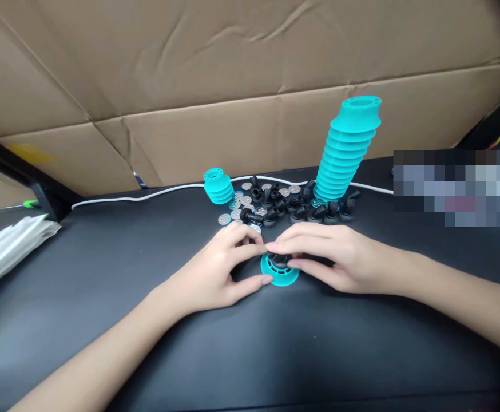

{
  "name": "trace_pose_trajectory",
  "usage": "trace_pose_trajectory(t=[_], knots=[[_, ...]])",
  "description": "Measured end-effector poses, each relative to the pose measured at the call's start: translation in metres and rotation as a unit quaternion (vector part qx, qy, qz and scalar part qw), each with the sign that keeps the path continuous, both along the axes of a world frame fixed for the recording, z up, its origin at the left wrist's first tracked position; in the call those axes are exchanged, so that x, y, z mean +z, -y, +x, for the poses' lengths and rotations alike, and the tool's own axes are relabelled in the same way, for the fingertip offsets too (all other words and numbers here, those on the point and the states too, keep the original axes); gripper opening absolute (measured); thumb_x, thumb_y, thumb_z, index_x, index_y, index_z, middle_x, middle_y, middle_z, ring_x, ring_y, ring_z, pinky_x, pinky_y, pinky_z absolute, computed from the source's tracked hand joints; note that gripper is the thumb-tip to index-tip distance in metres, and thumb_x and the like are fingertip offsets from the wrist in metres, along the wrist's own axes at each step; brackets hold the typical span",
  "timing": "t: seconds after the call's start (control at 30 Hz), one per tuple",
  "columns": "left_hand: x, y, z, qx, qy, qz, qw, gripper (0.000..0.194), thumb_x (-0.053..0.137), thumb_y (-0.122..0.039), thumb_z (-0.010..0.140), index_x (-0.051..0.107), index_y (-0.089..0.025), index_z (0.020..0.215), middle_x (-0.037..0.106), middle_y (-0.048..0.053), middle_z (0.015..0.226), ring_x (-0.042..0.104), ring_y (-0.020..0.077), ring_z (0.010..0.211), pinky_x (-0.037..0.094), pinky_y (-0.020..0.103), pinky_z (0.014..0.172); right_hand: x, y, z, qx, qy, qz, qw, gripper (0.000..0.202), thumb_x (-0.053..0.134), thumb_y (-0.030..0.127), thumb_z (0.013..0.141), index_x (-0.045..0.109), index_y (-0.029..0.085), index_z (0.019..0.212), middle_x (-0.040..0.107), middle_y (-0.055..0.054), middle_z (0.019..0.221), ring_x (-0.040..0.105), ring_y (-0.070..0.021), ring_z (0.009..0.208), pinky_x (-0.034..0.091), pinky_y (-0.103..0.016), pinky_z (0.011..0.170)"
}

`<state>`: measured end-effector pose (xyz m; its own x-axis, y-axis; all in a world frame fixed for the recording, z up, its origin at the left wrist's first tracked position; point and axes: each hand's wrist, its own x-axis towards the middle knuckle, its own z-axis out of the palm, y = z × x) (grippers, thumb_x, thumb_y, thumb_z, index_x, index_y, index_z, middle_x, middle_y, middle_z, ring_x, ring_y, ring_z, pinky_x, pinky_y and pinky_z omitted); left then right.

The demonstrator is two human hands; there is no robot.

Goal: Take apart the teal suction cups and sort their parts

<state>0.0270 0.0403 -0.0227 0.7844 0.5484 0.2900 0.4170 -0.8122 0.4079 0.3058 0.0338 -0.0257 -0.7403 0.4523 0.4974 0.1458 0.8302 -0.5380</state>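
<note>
A turquoise ring-shaped part [285, 280] lies on the black table in front of me, with a black fitting [280, 258] in its middle. My left hand [226, 263] rests at the ring's left side, its thumb and fingers closed on the rim. From the right, my right hand [340, 257] pinches the black fitting between thumb and fingertips. Just beyond the hands lie several loose black fittings [295, 214] and several round silver discs [225, 219].
A tall stack of turquoise parts [345, 151] leans at the back right; a short stack [218, 186] stands at the back left. A white cable [147, 198] runs behind them before a cardboard wall [250, 131]. White packets [14, 252] lie at the far left.
</note>
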Motion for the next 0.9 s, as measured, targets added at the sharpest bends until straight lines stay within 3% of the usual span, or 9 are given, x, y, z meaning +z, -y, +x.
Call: trace_pose_trajectory(t=[0.17,0.33,0.53,0.67,0.77,0.9], knots=[[-0.0007,0.0013,0.0001,0.001,0.004,0.014,1.000,0.033,0.074,-0.033,0.098,0.073,-0.017,0.127,0.064,0.012,0.117,0.060,0.0246,0.107,0.054,0.040,0.100,-0.0024,0.0000,-0.0014,-0.026,0.012,-0.006,1.000,0.044,0.061,0.019,0.106,0.058,0.024,0.150,0.068,-0.009,0.117,0.068,-0.0175,0.101,0.060,-0.031,0.093],[0.0003,0.0016,0.0007,0.001,0.007,0.015,1.000,0.032,0.074,-0.032,0.098,0.074,-0.019,0.127,0.064,0.011,0.117,0.061,0.0242,0.106,0.054,0.039,0.099,-0.0062,0.0039,-0.0079,-0.079,0.007,-0.003,0.997,0.033,0.068,0.026,0.104,0.067,0.021,0.137,0.063,-0.007,0.104,0.065,-0.0165,0.087,0.061,-0.031,0.086],[0.0011,0.0009,0.0010,0.001,0.007,0.008,1.000,0.032,0.075,-0.034,0.098,0.074,-0.021,0.127,0.065,0.011,0.118,0.061,0.0246,0.108,0.055,0.040,0.100,-0.0014,-0.0001,-0.0013,-0.025,-0.007,-0.050,0.998,0.043,0.066,0.019,0.103,0.061,0.023,0.145,0.073,-0.010,0.122,0.068,-0.0174,0.093,0.061,-0.033,0.088],[0.0000,0.0014,0.0014,0.001,0.003,0.019,1.000,0.030,0.073,-0.032,0.099,0.074,-0.018,0.126,0.065,0.012,0.118,0.062,0.0248,0.108,0.055,0.041,0.099,-0.0040,0.0003,-0.0007,-0.061,-0.007,-0.083,0.995,0.035,0.072,0.025,0.101,0.067,0.022,0.136,0.075,-0.006,0.111,0.069,-0.0161,0.087,0.061,-0.032,0.084],[-0.0012,0.0013,0.0013,0.000,0.009,0.023,1.000,0.034,0.073,-0.033,0.099,0.072,-0.018,0.130,0.066,0.013,0.119,0.062,0.0256,0.109,0.055,0.042,0.100,-0.0077,0.0044,-0.0061,-0.098,-0.035,-0.064,0.992,0.033,0.077,0.027,0.097,0.069,0.020,0.128,0.071,-0.006,0.103,0.066,-0.0162,0.081,0.060,-0.031,0.078],[-0.0023,0.0005,0.0008,-0.001,0.004,0.017,1.000,0.033,0.073,-0.034,0.099,0.072,-0.018,0.128,0.065,0.013,0.121,0.061,0.0253,0.111,0.054,0.041,0.101,-0.0062,0.0042,-0.0059,-0.074,-0.029,-0.085,0.993,0.035,0.073,0.022,0.098,0.065,0.019,0.131,0.073,-0.009,0.115,0.067,-0.0163,0.087,0.060,-0.033,0.083]])
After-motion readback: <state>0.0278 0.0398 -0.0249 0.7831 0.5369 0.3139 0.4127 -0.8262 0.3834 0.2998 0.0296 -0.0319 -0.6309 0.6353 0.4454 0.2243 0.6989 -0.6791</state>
